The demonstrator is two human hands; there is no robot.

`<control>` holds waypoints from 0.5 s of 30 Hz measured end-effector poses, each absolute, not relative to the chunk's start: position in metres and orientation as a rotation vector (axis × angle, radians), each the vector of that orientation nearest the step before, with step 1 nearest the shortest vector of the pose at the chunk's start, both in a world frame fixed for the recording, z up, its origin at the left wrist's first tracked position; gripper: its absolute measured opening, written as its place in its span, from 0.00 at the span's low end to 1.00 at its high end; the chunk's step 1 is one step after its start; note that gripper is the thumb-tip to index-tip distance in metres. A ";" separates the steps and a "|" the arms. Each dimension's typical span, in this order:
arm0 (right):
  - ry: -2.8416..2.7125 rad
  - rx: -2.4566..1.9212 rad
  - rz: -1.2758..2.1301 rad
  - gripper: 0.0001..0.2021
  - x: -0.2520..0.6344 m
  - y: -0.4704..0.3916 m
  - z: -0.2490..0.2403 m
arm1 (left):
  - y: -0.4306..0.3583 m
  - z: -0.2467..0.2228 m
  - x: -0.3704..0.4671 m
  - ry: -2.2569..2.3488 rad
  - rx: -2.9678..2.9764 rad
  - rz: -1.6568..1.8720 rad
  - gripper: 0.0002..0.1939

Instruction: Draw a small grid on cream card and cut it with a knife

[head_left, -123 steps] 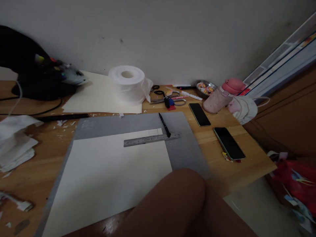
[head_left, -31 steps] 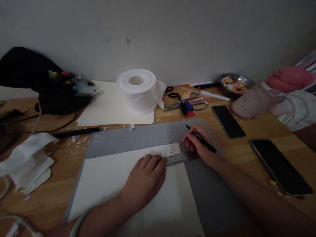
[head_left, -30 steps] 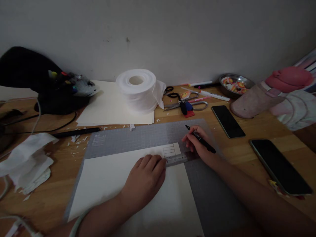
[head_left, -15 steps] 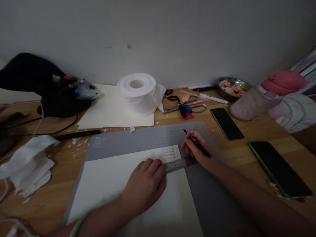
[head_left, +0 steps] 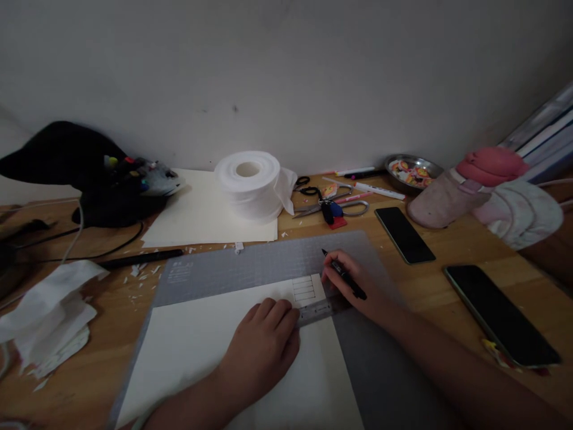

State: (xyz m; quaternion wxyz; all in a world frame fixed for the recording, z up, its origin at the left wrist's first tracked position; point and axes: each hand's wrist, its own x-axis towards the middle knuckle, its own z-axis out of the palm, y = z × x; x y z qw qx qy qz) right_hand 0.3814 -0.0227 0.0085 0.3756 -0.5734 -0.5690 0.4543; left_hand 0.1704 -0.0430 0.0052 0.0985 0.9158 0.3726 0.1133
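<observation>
My left hand [head_left: 262, 340] presses a clear ruler [head_left: 316, 310] against a large white sheet of paper [head_left: 192, 343], its fingers bent together over the ruler's left end. Just beyond the ruler, a small ruled box [head_left: 304, 288] of parallel lines is drawn near the sheet's upper right corner. Between the fingers of my right hand [head_left: 369, 288] is a black pen [head_left: 353, 285], its tip pointing up and left, off the paper. That hand hovers by the sheet's right edge, close to the ruler's right end. Under the sheet lies a grey cutting mat [head_left: 268, 257].
Behind the mat stand a toilet paper roll [head_left: 248, 191] on more sheets [head_left: 179, 218], scissors [head_left: 322, 208], and a metal bowl [head_left: 414, 161] of wrapped sweets. Two phones [head_left: 405, 235] and a pink-lidded bottle [head_left: 441, 200] are at right. Crumpled tissue [head_left: 54, 310] and paper scraps lie left.
The whole view has shifted, with things now lower in the picture. My right hand with the pen has come slightly nearer the sheet's corner. My left hand stays on the ruler.
</observation>
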 end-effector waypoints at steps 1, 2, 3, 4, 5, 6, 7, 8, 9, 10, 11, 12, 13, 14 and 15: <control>-1.455 -1.472 1.160 0.05 0.381 -0.022 0.009 | -0.043 0.005 0.170 1.101 2.711 0.335 0.09; -1.455 -1.479 1.158 0.05 0.380 -0.022 0.008 | -0.043 0.005 0.170 1.099 2.713 0.339 0.09; -1.456 -1.484 1.160 0.05 0.380 -0.022 0.006 | -0.043 0.006 0.170 1.098 2.713 0.339 0.09; -1.452 -1.487 1.156 0.06 0.380 -0.021 0.004 | -0.043 0.006 0.171 1.096 2.712 0.340 0.08; -1.448 -1.487 1.146 0.06 0.380 -0.020 0.001 | -0.043 0.006 0.170 1.095 2.712 0.337 0.08; -1.447 -1.484 1.131 0.06 0.381 -0.019 -0.003 | -0.044 0.005 0.170 1.095 2.710 0.335 0.08; -1.453 -1.478 1.116 0.06 0.381 -0.018 -0.007 | -0.044 0.005 0.170 1.094 2.708 0.332 0.09; -1.465 -1.468 1.101 0.06 0.381 -0.018 -0.010 | -0.045 0.005 0.170 1.094 2.706 0.324 0.09; -1.482 -1.459 1.088 0.06 0.381 -0.017 -0.013 | -0.045 0.005 0.170 1.095 2.704 0.319 0.09; -1.500 -1.455 1.074 0.06 0.381 -0.017 -0.016 | -0.045 0.005 0.170 1.096 2.703 0.318 0.09; -1.511 -1.455 1.065 0.07 0.381 -0.017 -0.017 | -0.045 0.004 0.170 1.096 2.703 0.319 0.09; -1.515 -1.457 1.064 0.07 0.381 -0.017 -0.018 | -0.045 0.005 0.170 1.098 2.704 0.319 0.09; -1.507 -1.461 1.073 0.08 0.381 -0.017 -0.018 | -0.045 0.005 0.170 1.097 2.707 0.317 0.09; -1.490 -1.462 1.088 0.09 0.380 -0.016 -0.017 | -0.044 0.005 0.170 1.098 2.710 0.317 0.09; -1.467 -1.462 1.109 0.10 0.380 -0.016 -0.017 | -0.044 0.005 0.170 1.098 2.713 0.314 0.09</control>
